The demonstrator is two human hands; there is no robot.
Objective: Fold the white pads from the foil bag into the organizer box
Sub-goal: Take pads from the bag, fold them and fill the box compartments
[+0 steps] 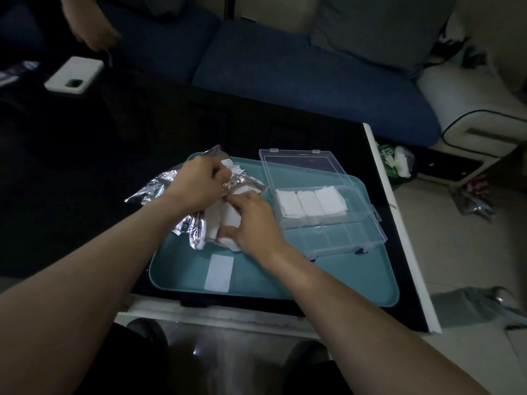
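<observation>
A crumpled silver foil bag [159,186] lies on the left part of a teal tray [285,277]. My left hand [196,181] grips the bag's upper edge together with a bit of white pad [228,163]. My right hand [253,220] holds white pads [228,220] at the bag's mouth, fingers curled around them. To the right stands the clear organizer box [328,223], lid open, with three folded white pads [310,202] in its back row. Its front compartments are empty. A flat white strip [219,272] lies on the tray near me.
The tray sits on a black table with a white edge [399,223]. A white phone [74,75] lies at the far left, with another person's hand [94,32] above it. A blue sofa [285,75] is behind. Clutter lies on the floor to the right.
</observation>
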